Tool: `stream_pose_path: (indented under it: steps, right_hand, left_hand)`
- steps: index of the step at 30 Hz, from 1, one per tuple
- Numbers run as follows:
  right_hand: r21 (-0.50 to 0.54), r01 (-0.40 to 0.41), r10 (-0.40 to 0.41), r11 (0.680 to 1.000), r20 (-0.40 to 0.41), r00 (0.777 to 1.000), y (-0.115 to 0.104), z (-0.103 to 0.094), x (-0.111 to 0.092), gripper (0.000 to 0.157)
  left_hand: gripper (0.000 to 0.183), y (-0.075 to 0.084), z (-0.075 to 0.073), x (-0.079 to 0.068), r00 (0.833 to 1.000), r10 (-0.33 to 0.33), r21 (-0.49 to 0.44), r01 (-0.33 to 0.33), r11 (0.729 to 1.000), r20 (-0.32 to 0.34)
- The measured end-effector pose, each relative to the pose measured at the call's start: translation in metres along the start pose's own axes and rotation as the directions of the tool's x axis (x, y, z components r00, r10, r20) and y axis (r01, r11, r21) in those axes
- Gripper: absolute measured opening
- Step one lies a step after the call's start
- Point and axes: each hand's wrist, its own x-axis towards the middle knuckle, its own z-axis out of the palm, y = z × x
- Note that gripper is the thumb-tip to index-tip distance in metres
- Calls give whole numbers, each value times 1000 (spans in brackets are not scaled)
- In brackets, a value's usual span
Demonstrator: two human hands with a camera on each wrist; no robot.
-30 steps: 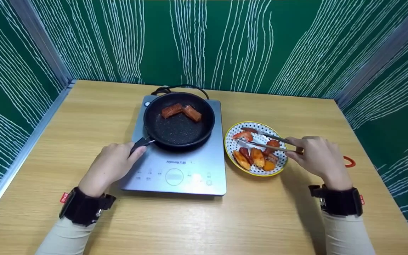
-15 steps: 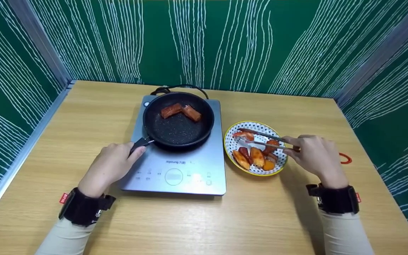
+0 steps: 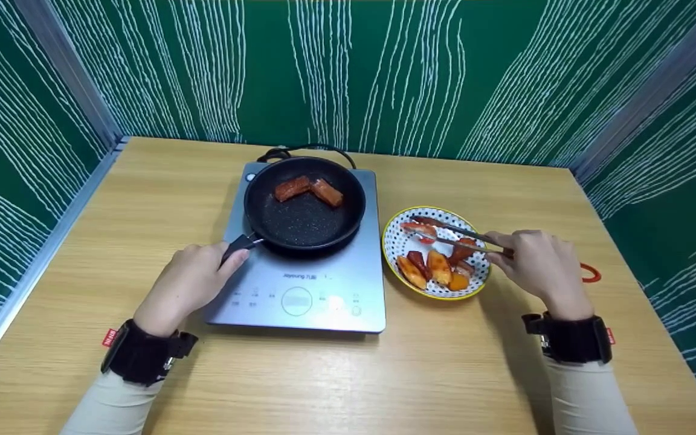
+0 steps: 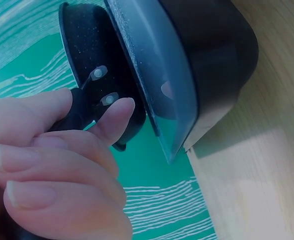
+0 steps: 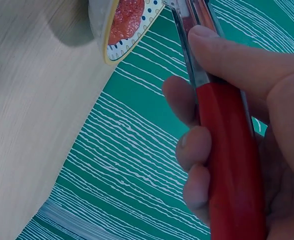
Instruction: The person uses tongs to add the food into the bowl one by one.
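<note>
The left hand (image 3: 194, 281) grips the handle (image 3: 239, 246) of the pan (image 3: 299, 226) on the cooker (image 3: 348, 284), unchanged from half a second ago, as are the two brown pieces (image 3: 292, 188) inside the pan. The right hand (image 3: 532, 266) grasps the red-handled tongs (image 5: 232, 165), their ends in the spotted bowl (image 3: 402, 244) around a red-and-white food piece (image 3: 415, 228). That piece now lies slightly shifted, with red showing beneath it; whether the tongs pinch it, I cannot tell.

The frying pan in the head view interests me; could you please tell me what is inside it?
Inside the frying pan, two reddish-brown pieces of food lie toward the far side, on the dark, speckled bottom. Their undersides and the patches beneath are covered.
</note>
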Motion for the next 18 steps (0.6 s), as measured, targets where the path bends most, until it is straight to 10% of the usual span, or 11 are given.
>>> stream_pose_path:
  steps: [18]
  right_hand:
    - [12,-33,32,999,66,997,1,-5,-2,29]
  left_hand:
    - [42,0,-1,0,998,-43,-18,44,999,48]
